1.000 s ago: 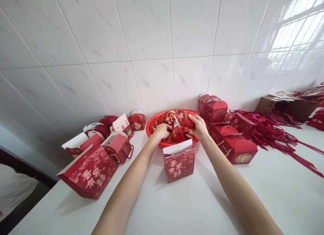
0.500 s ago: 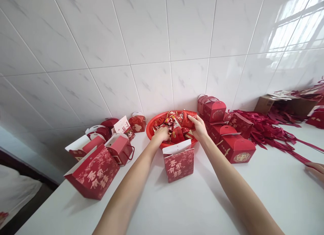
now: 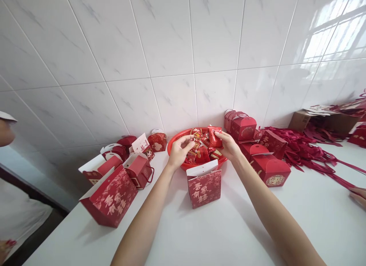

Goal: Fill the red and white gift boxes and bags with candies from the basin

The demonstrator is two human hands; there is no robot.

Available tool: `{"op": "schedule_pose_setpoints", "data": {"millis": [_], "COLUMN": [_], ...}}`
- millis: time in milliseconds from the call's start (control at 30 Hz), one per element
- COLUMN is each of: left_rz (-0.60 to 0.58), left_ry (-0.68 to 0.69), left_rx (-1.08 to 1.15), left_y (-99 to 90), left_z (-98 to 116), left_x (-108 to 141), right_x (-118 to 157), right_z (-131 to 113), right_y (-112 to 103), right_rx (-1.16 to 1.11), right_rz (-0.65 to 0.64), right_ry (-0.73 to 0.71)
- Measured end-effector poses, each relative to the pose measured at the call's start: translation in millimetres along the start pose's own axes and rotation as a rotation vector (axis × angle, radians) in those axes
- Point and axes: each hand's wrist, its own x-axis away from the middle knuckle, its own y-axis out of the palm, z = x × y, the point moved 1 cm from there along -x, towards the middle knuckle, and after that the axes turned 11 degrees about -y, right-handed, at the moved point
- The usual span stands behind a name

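Note:
A red round basin (image 3: 174,143) full of red wrapped sweets (image 3: 203,154) stands against the tiled wall. My left hand (image 3: 179,150) is raised over its left side, fingers curled around a small wrapped sweet. My right hand (image 3: 227,142) is at the right side and grips a red packet (image 3: 214,135) lifted above the pile. Just in front of the basin stands an open red gift bag (image 3: 204,186) with gold characters, its white flap up.
Red gift bags (image 3: 110,199) and small handled boxes (image 3: 138,167) lie at the left. More red boxes (image 3: 268,168) stand right of the basin, then a heap of red ribbons (image 3: 309,151) and a cardboard carton (image 3: 301,119). Another person's hand (image 3: 358,194) touches the counter at far right.
Both my hands have lifted out of the sweets, each with a piece. The view shifted slightly, and another person's hand came in at the right edge.

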Motion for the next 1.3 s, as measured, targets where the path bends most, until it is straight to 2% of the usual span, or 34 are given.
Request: {"op": "schedule_pose_setpoints", "data": {"millis": [267,367,500,567,633,700,733,800,900,967,1100,1300], "left_rz": [0.074,0.043,0.000,-0.063,-0.216,-0.397,-0.451,-0.451,-0.312,-0.275,-0.337,-0.383], "left_ry": [0.122,0.138,0.151,0.166,0.154,0.100,0.065,-0.005,-0.088,-0.154,-0.250,-0.207], "left_rx": [0.126,0.132,0.131,0.023,-0.180,-0.371,-0.424,-0.449,-0.446,-0.467,-0.470,-0.456], "left_y": [2.6,4.0,-3.5,-9.7,-14.4,-16.2,-16.1,-14.5,-11.8,-11.6,-14.3,-16.2], "left_z": [40,47,56,62,65,62,59,52,41,40,46,49], "left_x": [43,51,63,73,82,89,91,89,81,79,82,83], "right_x": [33,41,46,49,52,55,57,58,57,56,54,54], "right_z": [-46,-53,-67,-78,-90,-99,-102,-104,-102,-99,-89,-74], "right_y": [38,42,39,36,32,29,28,25,24,25,29,42], "right_rx": [0.077,0.174,0.255,0.272,0.312,0.381,0.415,0.472,0.526,0.547,0.551,0.636], "right_rz": [-0.325,-0.358,-0.331,-0.326,-0.352,-0.428,-0.474,-0.554,-0.605,-0.603,-0.611,-0.758], "right_ry": [-0.040,-0.101,-0.243,-0.262,-0.233,-0.171,-0.143,-0.099,-0.068,-0.077,-0.075,-0.077]}}
